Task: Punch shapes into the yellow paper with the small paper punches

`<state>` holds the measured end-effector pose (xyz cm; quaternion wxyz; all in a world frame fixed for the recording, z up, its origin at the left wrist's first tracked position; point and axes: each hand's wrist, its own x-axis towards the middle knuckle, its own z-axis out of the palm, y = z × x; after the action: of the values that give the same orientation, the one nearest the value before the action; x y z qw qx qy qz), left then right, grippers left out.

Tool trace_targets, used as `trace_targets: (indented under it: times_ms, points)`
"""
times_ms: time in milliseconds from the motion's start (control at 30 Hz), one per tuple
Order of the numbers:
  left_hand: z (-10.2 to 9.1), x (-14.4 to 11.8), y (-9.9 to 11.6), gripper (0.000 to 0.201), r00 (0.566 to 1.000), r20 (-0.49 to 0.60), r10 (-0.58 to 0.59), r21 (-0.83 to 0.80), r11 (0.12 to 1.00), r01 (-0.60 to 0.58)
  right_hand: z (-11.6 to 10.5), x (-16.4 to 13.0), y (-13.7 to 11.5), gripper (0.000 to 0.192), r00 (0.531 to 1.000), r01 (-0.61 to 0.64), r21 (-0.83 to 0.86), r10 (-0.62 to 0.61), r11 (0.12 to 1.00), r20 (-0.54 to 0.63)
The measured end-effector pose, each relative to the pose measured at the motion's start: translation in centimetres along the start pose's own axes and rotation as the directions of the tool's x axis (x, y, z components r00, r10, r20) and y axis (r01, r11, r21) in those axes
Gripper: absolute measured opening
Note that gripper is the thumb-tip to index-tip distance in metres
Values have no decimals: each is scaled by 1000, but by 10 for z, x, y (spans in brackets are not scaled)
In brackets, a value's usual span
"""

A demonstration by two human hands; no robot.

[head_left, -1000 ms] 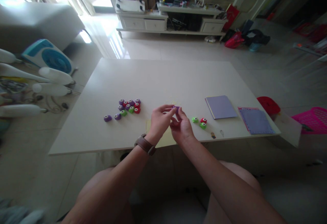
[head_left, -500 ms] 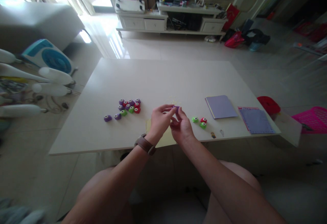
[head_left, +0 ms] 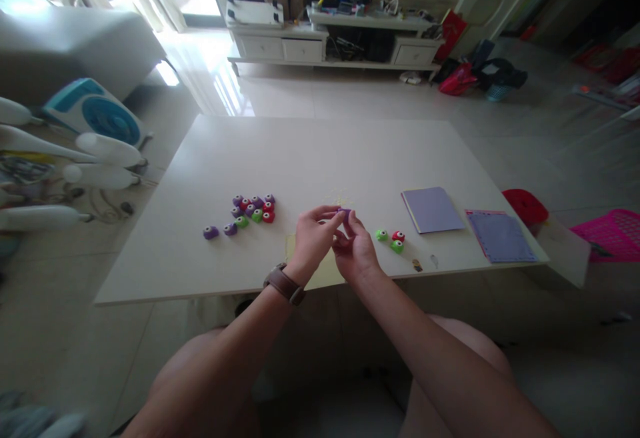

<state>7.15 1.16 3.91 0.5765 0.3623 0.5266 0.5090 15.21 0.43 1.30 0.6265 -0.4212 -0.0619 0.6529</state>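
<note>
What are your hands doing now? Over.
Left hand and right hand together pinch a small purple punch above the yellow paper. Three more punches just right. Nothing in the way.

A white rectangular table (head_left: 320, 151) carries all items. Left of centre lies a cluster of small purple, red and green punches (head_left: 253, 208), packed close together; two further purple punches (head_left: 220, 230) lie just beside it, toward the near left. A yellow paper sheet (head_left: 325, 266) lies at the near edge. Fine yellow scraps (head_left: 339, 198) are scattered near the centre. Right of centre, three punches (head_left: 393, 238), two green and one red, lie close together. Farther right lies a lavender paper pad (head_left: 433, 209); a second purple sheet (head_left: 500, 236) lies at the right corner. Two tiny items (head_left: 425, 263), too small to identify, lie near the front edge.
</note>
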Motion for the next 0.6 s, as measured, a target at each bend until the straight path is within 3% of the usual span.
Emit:
trace_targets:
  times_ms: [600]
  points:
    - [1,0,0,21,1000,-3,-2,13,1000,2,3,-2,-2,14,999,-46,86,47,995,-18]
